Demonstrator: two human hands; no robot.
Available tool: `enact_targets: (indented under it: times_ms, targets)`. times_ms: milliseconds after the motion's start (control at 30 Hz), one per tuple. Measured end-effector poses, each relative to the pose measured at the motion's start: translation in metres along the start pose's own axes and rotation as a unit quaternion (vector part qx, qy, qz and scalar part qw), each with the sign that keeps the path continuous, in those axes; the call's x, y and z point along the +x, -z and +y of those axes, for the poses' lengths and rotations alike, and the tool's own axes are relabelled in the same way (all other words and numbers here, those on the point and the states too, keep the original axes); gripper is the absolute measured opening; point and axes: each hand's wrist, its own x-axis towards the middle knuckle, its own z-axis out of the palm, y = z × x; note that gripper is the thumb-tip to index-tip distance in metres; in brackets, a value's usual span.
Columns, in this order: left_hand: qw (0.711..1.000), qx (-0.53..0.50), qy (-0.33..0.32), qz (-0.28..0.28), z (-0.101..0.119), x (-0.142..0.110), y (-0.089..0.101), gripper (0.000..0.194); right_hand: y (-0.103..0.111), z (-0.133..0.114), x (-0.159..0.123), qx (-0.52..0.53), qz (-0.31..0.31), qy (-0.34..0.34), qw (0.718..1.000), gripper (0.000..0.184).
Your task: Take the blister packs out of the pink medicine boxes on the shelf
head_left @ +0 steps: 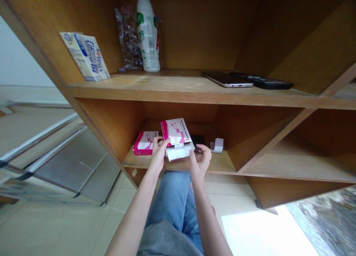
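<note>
We hold pink-and-white box (175,132) tilted over lower shelf (221,164), left hand (158,154) pinching its near left corner; right hand (200,162) parted beside white flap (181,153), contact hard to tell; probably light, stiff, crushable; flap likely bends; best held by side edges

You wear blue denim jeans (174,191) with a washed look, the cloth lighter along the top of the thigh and darker in the creases between the legs. Above them comes a grey cloth top (169,239), its lower part lying in soft folds across your lap. Your left forearm (143,200) and right forearm (207,213) are bare as far as the view reaches, slim and tapering toward the wrists. Your left hand (159,154) and right hand (199,165) are bare too.
</note>
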Motion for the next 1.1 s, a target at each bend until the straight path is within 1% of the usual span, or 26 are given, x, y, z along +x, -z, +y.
enact_targets:
  times_ms: [33, 67, 133, 167, 233, 300, 367, 433, 533, 600, 667, 733, 833, 933, 1000, 1100]
  targets:
    - [1.000, 0.002, -0.017, 0.006, 0.000, 0.001, 0.000, 0.038, -0.001, -0.002, -0.003, 0.001, -0.006, -0.013, 1.000, 0.027]
    - [0.999, 0.004, -0.034, 0.011, 0.000, 0.001, -0.001, 0.038, -0.004, -0.003, -0.005, 0.017, -0.032, -0.037, 0.999, 0.023]
    - [0.998, 0.010, -0.067, 0.008, 0.000, 0.001, 0.000, 0.036, -0.009, -0.002, -0.008, 0.072, -0.106, -0.106, 0.986, 0.025]
    - [0.997, 0.015, -0.082, 0.002, 0.001, 0.000, 0.000, 0.035, -0.012, 0.000, -0.008, 0.102, -0.137, -0.149, 0.974, 0.028]
    - [0.994, 0.032, -0.108, -0.014, 0.002, -0.002, 0.000, 0.035, -0.017, 0.002, -0.007, 0.155, -0.169, -0.239, 0.944, 0.034]
    - [0.990, 0.053, -0.130, -0.031, 0.003, -0.003, 0.000, 0.034, -0.022, 0.003, -0.004, 0.214, -0.185, -0.313, 0.907, 0.036]
    - [0.986, 0.066, -0.148, -0.048, 0.003, -0.004, 0.000, 0.035, -0.026, 0.003, -0.002, 0.277, -0.181, -0.352, 0.876, 0.034]
    - [0.982, 0.073, -0.161, -0.061, 0.001, -0.004, 0.000, 0.035, -0.029, 0.003, -0.002, 0.329, -0.165, -0.367, 0.854, 0.030]
    - [0.976, 0.089, -0.182, -0.075, -0.002, -0.002, 0.001, 0.039, -0.032, 0.005, -0.003, 0.382, -0.152, -0.377, 0.830, 0.024]
    - [0.973, 0.096, -0.190, -0.086, -0.003, 0.000, 0.002, 0.041, -0.033, 0.008, -0.005, 0.398, -0.153, -0.379, 0.821, 0.021]
    - [0.972, 0.099, -0.193, -0.088, -0.002, 0.001, 0.002, 0.043, -0.034, 0.012, -0.008, 0.399, -0.151, -0.379, 0.821, 0.020]
    - [0.972, 0.100, -0.197, -0.076, 0.001, 0.002, 0.002, 0.045, -0.035, 0.016, -0.011, 0.393, -0.150, -0.381, 0.824, 0.020]
    - [0.973, 0.096, -0.196, -0.069, 0.008, 0.005, -0.001, 0.047, -0.035, 0.022, -0.016, 0.390, -0.160, -0.387, 0.820, 0.025]
    - [0.974, 0.092, -0.196, -0.067, 0.015, 0.010, -0.003, 0.046, -0.034, 0.026, -0.019, 0.384, -0.162, -0.384, 0.824, 0.030]
    - [0.973, 0.087, -0.204, -0.058, 0.019, 0.014, -0.005, 0.045, -0.033, 0.027, -0.021, 0.380, -0.162, -0.377, 0.829, 0.031]
    - [0.970, 0.072, -0.229, -0.047, 0.025, 0.021, -0.005, 0.046, -0.032, 0.027, -0.022, 0.381, -0.159, -0.382, 0.827, 0.033]
